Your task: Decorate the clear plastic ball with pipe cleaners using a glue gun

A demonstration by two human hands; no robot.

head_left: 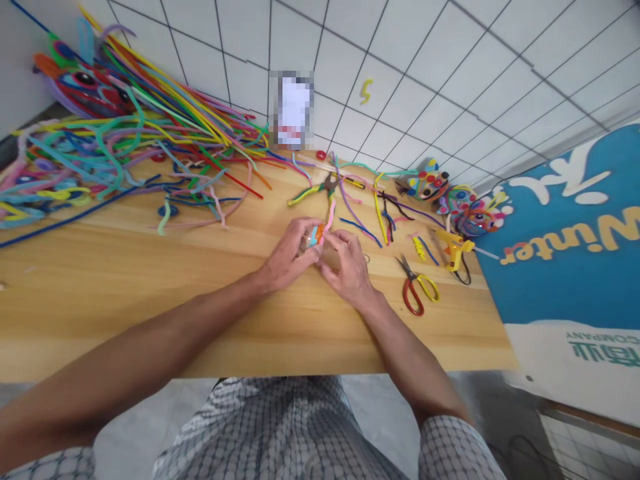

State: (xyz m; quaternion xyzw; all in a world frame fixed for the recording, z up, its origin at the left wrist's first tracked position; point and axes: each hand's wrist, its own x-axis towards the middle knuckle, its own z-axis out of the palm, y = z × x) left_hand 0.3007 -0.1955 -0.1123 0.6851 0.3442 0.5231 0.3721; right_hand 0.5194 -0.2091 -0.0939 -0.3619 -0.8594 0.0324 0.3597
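Observation:
In front of me, near the middle of the wooden table [200, 320], my left hand [287, 257] is closed around a small clear piece wrapped with orange and light blue pipe cleaner [315, 236]. My right hand [347, 263] has its fingers curled against the other side of that piece. From between the hands a pink pipe cleaner [331, 215] sticks up; my right fingertips pinch its lower end. The fingers cover much of the wrapped piece. Just beyond the hands lie pliers [313, 191] with green and yellow handles.
Scissors [414, 283] and a yellow glue gun [453, 249] lie at the right. Short pipe cleaner pieces [383, 213] are scattered behind my right hand. A big pipe cleaner pile [100, 160] fills the left back. A phone [294, 110] leans on the tiled wall; decorated figures [465, 203] stand back right.

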